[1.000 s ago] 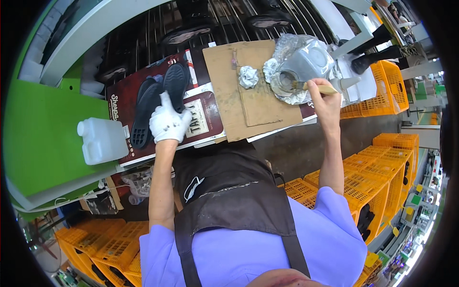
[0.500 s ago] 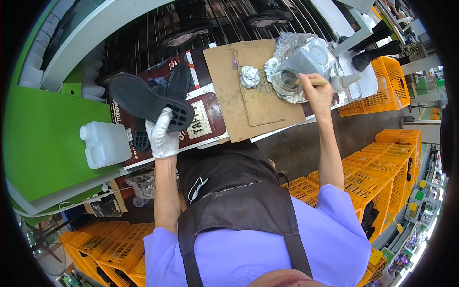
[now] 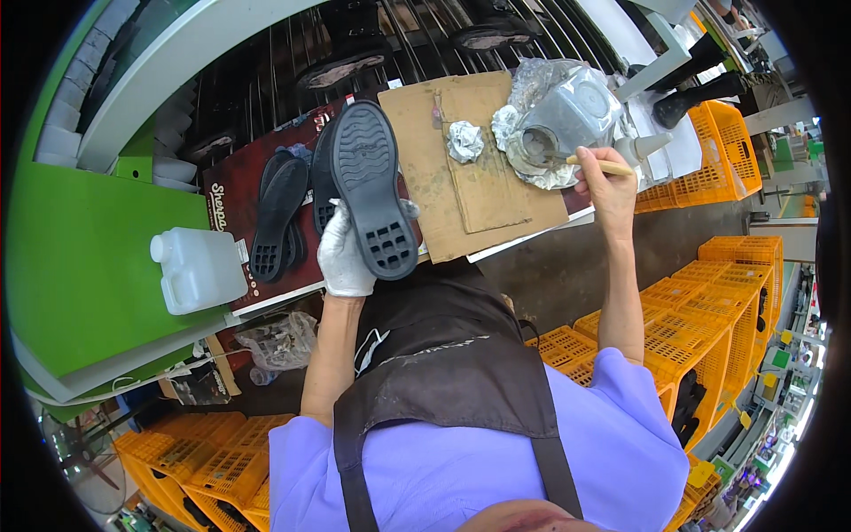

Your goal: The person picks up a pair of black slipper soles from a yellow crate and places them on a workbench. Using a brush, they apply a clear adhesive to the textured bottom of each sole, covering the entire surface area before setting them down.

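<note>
My left hand (image 3: 344, 259), in a white glove, is closed around a black shoe sole (image 3: 365, 168). The sole stands lengthwise with its wavy tread and square-holed heel facing up. Another dark sole (image 3: 324, 173) shows partly behind it; whether I hold that one too, I cannot tell. My bare right hand (image 3: 608, 197) pinches the wooden handle of a brush (image 3: 615, 167), its tip at the mouth of a clear plastic container (image 3: 581, 108) lying tilted in crumpled foil (image 3: 551, 177). More black soles (image 3: 278, 213) lie stacked on the maroon printed board (image 3: 232, 182) to the left.
Brown cardboard (image 3: 492, 208) covers the bench middle, with a foil ball (image 3: 464, 142) on it. A white jug (image 3: 199, 270) stands at left on the green surface (image 3: 97, 266). A nozzle bottle (image 3: 643, 149) is at right. Orange crates (image 3: 709, 306) flank me; a metal-rod rack (image 3: 417, 44) holds boots beyond.
My left hand has moved right and toward me, turning the sole from slanted to lengthwise, tread showing. The brush has shifted right, its handle now swung outward.
</note>
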Demonstrator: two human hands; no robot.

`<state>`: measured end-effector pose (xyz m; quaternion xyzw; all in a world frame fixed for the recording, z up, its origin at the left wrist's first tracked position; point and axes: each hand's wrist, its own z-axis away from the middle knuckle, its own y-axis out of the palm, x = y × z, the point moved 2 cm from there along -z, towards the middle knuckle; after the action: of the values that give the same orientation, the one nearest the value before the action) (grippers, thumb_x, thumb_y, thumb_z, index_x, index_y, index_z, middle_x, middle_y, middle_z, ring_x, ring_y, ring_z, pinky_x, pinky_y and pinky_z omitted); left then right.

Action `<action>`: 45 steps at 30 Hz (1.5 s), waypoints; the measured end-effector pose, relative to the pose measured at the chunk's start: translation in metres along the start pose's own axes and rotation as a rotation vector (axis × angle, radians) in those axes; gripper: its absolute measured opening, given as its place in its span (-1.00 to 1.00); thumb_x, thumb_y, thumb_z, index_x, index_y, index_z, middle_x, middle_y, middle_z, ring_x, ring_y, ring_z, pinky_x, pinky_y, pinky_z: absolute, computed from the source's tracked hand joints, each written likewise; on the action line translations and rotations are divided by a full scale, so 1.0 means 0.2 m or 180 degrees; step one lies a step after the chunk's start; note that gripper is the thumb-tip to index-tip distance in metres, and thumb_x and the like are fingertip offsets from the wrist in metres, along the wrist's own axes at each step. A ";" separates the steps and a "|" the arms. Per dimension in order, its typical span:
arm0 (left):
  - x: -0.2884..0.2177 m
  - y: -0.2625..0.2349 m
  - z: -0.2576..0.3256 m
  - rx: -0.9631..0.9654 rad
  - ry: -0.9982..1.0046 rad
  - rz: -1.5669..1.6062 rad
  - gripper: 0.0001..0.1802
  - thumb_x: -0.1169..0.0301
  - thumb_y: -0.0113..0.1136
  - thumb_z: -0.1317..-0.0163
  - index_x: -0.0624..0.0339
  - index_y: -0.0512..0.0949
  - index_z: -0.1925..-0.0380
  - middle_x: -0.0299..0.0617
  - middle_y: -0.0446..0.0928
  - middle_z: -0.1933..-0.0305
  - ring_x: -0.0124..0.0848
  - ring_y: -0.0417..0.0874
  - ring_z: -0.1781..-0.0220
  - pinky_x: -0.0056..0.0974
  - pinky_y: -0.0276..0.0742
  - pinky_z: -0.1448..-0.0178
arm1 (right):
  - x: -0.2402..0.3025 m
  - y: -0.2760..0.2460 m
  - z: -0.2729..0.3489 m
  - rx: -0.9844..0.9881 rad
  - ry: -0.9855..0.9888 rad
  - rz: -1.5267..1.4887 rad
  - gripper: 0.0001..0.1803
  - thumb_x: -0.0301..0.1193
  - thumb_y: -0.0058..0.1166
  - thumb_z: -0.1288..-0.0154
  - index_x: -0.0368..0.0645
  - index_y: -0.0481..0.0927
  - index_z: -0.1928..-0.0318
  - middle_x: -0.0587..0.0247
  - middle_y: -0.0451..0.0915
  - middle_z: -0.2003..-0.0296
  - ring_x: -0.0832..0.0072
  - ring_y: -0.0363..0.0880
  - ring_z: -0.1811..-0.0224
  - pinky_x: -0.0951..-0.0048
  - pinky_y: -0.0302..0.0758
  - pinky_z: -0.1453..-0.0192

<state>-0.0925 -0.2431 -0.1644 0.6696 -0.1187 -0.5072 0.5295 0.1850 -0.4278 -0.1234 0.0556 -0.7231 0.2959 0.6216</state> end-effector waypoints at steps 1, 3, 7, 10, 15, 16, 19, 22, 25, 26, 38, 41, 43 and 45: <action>0.01 0.00 0.01 0.0006 -0.0072 0.0118 -0.42 0.04 -0.26 -0.40 0.31 0.27 -0.19 0.03 0.43 -0.12 -0.11 0.53 -0.06 -0.07 0.44 -0.18 | 0.01 0.00 -0.01 0.0258 -0.0094 0.0136 -0.79 -0.32 0.19 -0.23 -0.24 0.62 0.34 0.37 0.55 0.58 0.71 0.47 0.59 0.68 0.39 0.52; 0.02 0.01 0.02 0.0180 -0.0149 0.0508 -0.33 0.07 0.00 -0.30 0.27 0.17 -0.26 -0.03 0.34 -0.23 -0.16 0.41 -0.24 -0.02 0.34 -0.31 | 0.03 0.01 -0.04 0.0791 -0.0295 0.0399 -0.82 -0.37 0.19 -0.21 -0.25 0.63 0.28 0.35 0.56 0.55 0.62 0.51 0.54 0.60 0.42 0.45; 0.01 -0.08 -0.01 0.0180 0.0032 -0.0396 -0.09 0.20 0.41 0.01 0.22 0.16 -0.29 -0.09 0.39 -0.19 -0.25 0.42 -0.24 -0.09 0.29 -0.35 | 0.11 0.00 -0.06 0.1714 -0.1263 0.1579 -0.84 -0.46 0.18 -0.14 -0.19 0.63 0.24 0.17 0.50 0.45 0.30 0.51 0.37 0.36 0.39 0.26; 0.00 -0.06 -0.03 0.0245 0.0584 -0.0940 -0.14 0.23 0.40 -0.01 0.12 0.17 -0.28 0.04 0.38 -0.20 -0.17 0.40 -0.27 -0.07 0.34 -0.31 | 0.16 -0.02 -0.07 0.2059 -0.1412 0.1825 -0.86 -0.49 0.16 -0.13 -0.23 0.62 0.27 0.20 0.45 0.48 0.34 0.46 0.41 0.38 0.37 0.29; -0.02 -0.09 -0.08 0.0008 0.1072 -0.1365 -0.27 0.50 0.39 0.04 0.12 0.25 -0.16 -0.07 0.37 -0.18 -0.28 0.42 -0.21 -0.19 0.38 -0.26 | 0.12 -0.10 -0.08 0.1760 -0.0306 0.0868 -0.86 -0.46 0.15 -0.18 -0.25 0.62 0.27 0.34 0.53 0.46 0.59 0.43 0.45 0.57 0.36 0.36; -0.02 -0.09 -0.09 -0.0029 0.1085 -0.1176 -0.25 0.57 0.38 0.07 0.13 0.24 -0.15 -0.12 0.38 -0.15 -0.33 0.42 -0.19 -0.21 0.38 -0.25 | 0.12 -0.11 -0.07 0.1577 0.0078 0.0695 -0.85 -0.44 0.15 -0.20 -0.26 0.62 0.26 0.37 0.55 0.46 0.64 0.43 0.46 0.61 0.37 0.38; -0.03 -0.02 -0.11 -0.0223 0.1489 -0.2138 -0.21 0.59 0.35 0.05 0.16 0.16 -0.19 -0.19 0.37 -0.13 -0.44 0.43 -0.14 -0.28 0.35 -0.24 | -0.02 -0.06 -0.03 0.0904 0.0138 -0.0081 -0.79 -0.37 0.14 -0.26 -0.27 0.58 0.19 0.35 0.58 0.47 0.71 0.46 0.50 0.72 0.41 0.43; 0.01 -0.01 -0.14 -0.0305 0.1490 -0.2229 -0.19 0.58 0.35 0.05 0.18 0.12 -0.20 -0.19 0.36 -0.14 -0.44 0.42 -0.15 -0.29 0.32 -0.26 | -0.14 0.00 0.01 0.0288 0.0024 -0.0477 -0.77 -0.36 0.12 -0.28 -0.31 0.58 0.21 0.28 0.60 0.50 0.68 0.48 0.56 0.69 0.43 0.47; 0.03 0.01 -0.16 -0.0233 0.1601 -0.2513 -0.19 0.56 0.35 0.04 0.20 0.11 -0.20 -0.18 0.37 -0.12 -0.42 0.41 -0.15 -0.29 0.30 -0.24 | -0.16 0.07 0.09 -0.0098 -0.0061 -0.0812 -0.73 -0.34 0.07 -0.32 -0.35 0.59 0.19 0.23 0.59 0.49 0.66 0.50 0.54 0.68 0.42 0.47; 0.03 0.01 -0.17 -0.0219 0.1583 -0.2650 -0.19 0.55 0.36 0.04 0.20 0.11 -0.20 -0.18 0.37 -0.11 -0.42 0.41 -0.15 -0.28 0.30 -0.24 | -0.14 0.08 0.12 -0.0112 -0.0210 -0.0949 -0.72 -0.34 0.06 -0.33 -0.36 0.59 0.18 0.22 0.59 0.49 0.65 0.50 0.52 0.67 0.42 0.47; 0.06 0.12 -0.09 0.0003 0.1309 -0.3284 -0.16 0.55 0.35 0.02 0.19 0.06 -0.22 -0.11 0.38 -0.14 -0.38 0.44 -0.15 -0.25 0.30 -0.27 | 0.35 0.35 0.42 0.0460 -0.2817 -0.0850 -0.50 -0.10 0.29 -0.05 -0.33 0.62 0.20 0.15 0.63 0.50 0.42 0.56 0.53 0.52 0.34 0.49; 0.08 0.11 -0.07 0.0010 0.1355 -0.2827 -0.17 0.56 0.35 0.01 0.17 0.06 -0.22 -0.13 0.39 -0.14 -0.39 0.45 -0.15 -0.24 0.29 -0.28 | 0.40 0.39 0.42 0.0521 -0.3128 -0.0391 -0.49 -0.08 0.25 -0.08 -0.31 0.60 0.17 0.12 0.62 0.52 0.40 0.54 0.53 0.51 0.35 0.49; 0.10 0.11 -0.07 0.0048 0.1461 -0.2478 -0.18 0.53 0.34 0.00 0.17 0.07 -0.22 -0.15 0.39 -0.14 -0.39 0.44 -0.17 -0.23 0.26 -0.29 | 0.39 0.41 0.42 0.0548 -0.3249 -0.0181 -0.50 -0.10 0.24 -0.10 -0.31 0.59 0.16 0.10 0.62 0.53 0.39 0.55 0.52 0.50 0.36 0.46; 0.10 0.12 -0.07 0.0071 0.1386 -0.2420 -0.20 0.49 0.34 -0.02 0.16 0.09 -0.21 -0.17 0.38 -0.16 -0.37 0.40 -0.20 -0.22 0.19 -0.33 | 0.41 0.42 0.42 0.0491 -0.3264 -0.0102 -0.51 -0.11 0.25 -0.10 -0.31 0.59 0.16 0.10 0.62 0.52 0.39 0.55 0.51 0.50 0.36 0.46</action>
<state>-0.0634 -0.2590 -0.1573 0.7627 0.2451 -0.5117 0.3105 0.0576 -0.3776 -0.0821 0.2503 -0.9099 0.2736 0.1860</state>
